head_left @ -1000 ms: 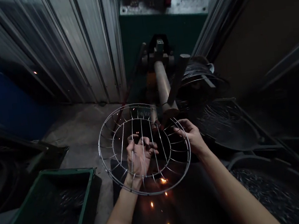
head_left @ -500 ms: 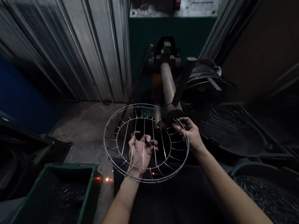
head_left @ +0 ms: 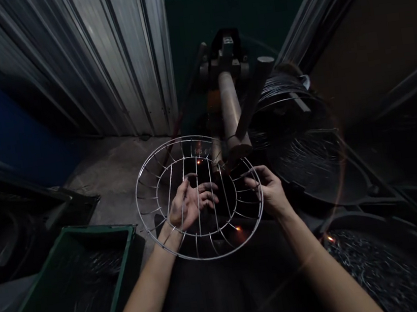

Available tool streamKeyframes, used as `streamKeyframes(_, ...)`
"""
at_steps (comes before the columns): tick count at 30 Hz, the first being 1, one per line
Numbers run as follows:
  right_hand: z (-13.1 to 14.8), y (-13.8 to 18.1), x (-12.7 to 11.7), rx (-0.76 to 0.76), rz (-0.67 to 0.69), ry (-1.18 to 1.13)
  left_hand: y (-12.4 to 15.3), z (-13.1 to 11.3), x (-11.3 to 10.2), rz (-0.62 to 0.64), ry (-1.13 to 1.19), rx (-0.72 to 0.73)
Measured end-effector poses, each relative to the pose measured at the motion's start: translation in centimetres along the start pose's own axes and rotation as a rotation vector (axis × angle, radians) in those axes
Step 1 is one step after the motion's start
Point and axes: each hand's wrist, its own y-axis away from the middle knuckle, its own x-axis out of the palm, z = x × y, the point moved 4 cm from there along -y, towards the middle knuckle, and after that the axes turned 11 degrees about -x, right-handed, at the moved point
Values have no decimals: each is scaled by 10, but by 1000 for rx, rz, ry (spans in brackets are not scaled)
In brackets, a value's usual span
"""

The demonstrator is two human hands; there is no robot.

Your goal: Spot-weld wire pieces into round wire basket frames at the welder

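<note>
A round wire basket (head_left: 212,258), with two outer hoops, a smaller inner ring and several straight bars, is held tilted in front of me. My right hand (head_left: 272,192) pinches its right rim between thumb and fingers. Beneath the bars, my left hand (head_left: 189,205) has its palm up and fingers apart, loosely curled; it shows through the wires. The basket's far side is beside the welding machine's lower metal rod (head_left: 216,151). Above that, the thick upper cylinder (head_left: 229,97) ends close to the basket's right rim. Glowing sparks (head_left: 238,229) fly around the basket.
A green bin (head_left: 127,238) with thin metal pieces stands at lower left. On the right are a tray of wire pieces (head_left: 305,163) and a round container of small metal bits (head_left: 376,262). Corrugated metal sheeting (head_left: 119,60) rises behind, beside the green machine body (head_left: 190,20).
The basket has shifted slightly left relative to the machine. My left fingers have spread and straightened somewhat beneath it, while my right hand keeps its pinch. The sparks have changed places; the view tilts lower.
</note>
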Motion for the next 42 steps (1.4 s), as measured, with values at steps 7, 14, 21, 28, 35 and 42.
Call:
streamKeyframes(7,-10,-19,16,-23,-3,-52,-1,6,1,-29,60,112)
streamKeyframes(14,-17,-25,20,-15,5,-117,-2,4,1,-113,92,120)
streamKeyframes(21,-8,-10,6,4,-17,-55,-1,12,9,-146,62,224)
streamKeyframes(28,-4,-4,-1,9,-4,26,-14,9,6,-219,80,314)
streamKeyframes(35,-6,-13,7,-23,7,23,-23,-2,2,-217,93,370)
streamKeyframes(42,-1,-16,9,-46,20,20,-19,-2,2,-198,62,406)
